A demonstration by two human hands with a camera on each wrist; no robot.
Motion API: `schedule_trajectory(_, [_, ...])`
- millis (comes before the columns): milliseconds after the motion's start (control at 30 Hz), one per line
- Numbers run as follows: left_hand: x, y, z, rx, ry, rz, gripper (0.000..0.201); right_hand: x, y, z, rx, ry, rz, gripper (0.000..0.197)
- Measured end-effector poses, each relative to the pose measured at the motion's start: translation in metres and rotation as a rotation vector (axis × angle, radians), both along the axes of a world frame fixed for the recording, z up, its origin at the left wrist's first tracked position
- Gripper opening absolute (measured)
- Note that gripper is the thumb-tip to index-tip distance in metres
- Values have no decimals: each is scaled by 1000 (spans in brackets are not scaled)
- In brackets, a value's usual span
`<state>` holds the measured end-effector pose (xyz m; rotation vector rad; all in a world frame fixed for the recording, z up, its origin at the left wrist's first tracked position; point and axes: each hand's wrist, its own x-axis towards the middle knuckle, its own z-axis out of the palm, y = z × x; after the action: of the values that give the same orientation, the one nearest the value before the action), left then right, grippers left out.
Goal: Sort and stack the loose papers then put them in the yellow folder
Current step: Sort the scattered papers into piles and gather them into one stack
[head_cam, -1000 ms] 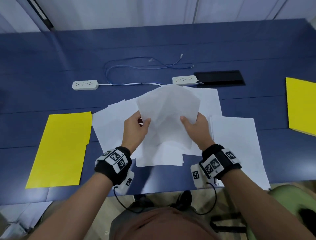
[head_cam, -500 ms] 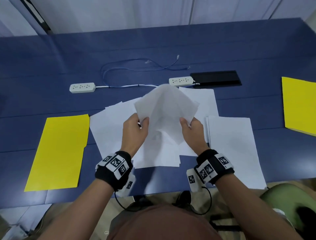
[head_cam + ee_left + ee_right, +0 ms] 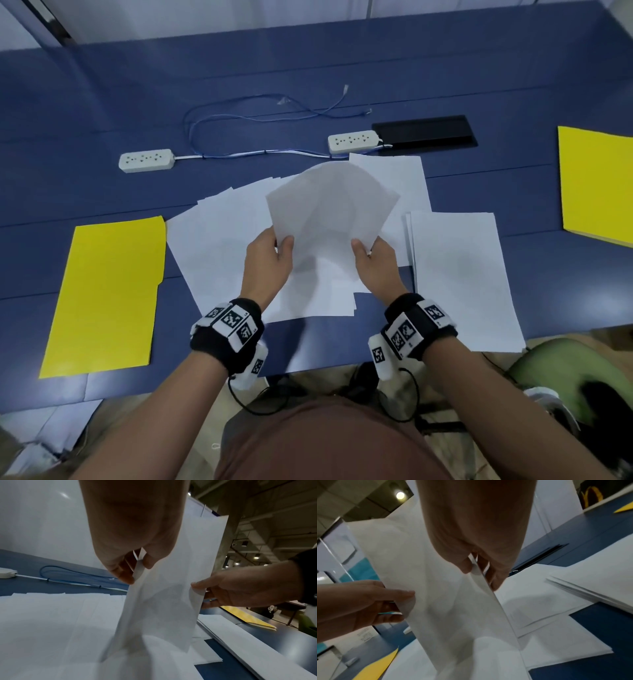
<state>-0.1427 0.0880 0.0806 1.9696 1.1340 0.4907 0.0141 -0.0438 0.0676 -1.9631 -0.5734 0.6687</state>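
Both hands hold a fanned bunch of white sheets upright over the table's middle. My left hand pinches its left edge between thumb and fingers, and my right hand pinches the right edge. The bunch's lower edge reaches the loose papers spread on the blue table. A neater stack of paper lies to the right. One yellow folder lies flat at the left; another yellow folder lies at the far right edge.
Two white power strips and a looped blue cable lie behind the papers. A black cable hatch sits in the tabletop at the back right. A green chair stands at the lower right, beside the table's front edge.
The held sheets have fanned out wider and shifted slightly between the hands. Both hands keep their pinch in nearly the same place above the papers.
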Motion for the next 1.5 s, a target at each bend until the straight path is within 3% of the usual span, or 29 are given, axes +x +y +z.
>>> schedule_trajectory(100, [-3,-7,-9,-33,36,8,27,0,-8,-5,15,-60,-9,17])
schedule_trajectory(200, [-5,-18,0,-31,-60,60,23,-1,-13,1,98,-128,-44,20])
schedule_trajectory(333, [-7,-21,-11,-47,25,9,17,-1,-18,-12,-39,-103,27,25])
schedule_trajectory(500, [-6,-22,-8,3,30,27,24,10,-30,-4,-18,-119,-46,21])
schedule_trajectory(667, [27,-31,15,86,-39,-92,14,41,-49,11,61,-196,-110,12])
schedule_trajectory(900, [94,-56,24,82,-44,-216,20,101,-97,24,58,-265,-197,10])
schedule_trajectory(1033, [131,-78,11,-40,21,-294,27,134,-134,21,38,-265,-279,14])
schedule_trajectory(1233, [173,-126,-22,-268,74,-308,6,177,-190,-12,-209,-253,-313,29])
schedule_trajectory(1333, [191,-145,-44,-284,157,-328,20,190,-211,-28,-286,-239,-285,29])
schedule_trajectory(1500, [217,-168,-68,-283,228,-333,13,205,-230,-46,-338,-142,-270,31])
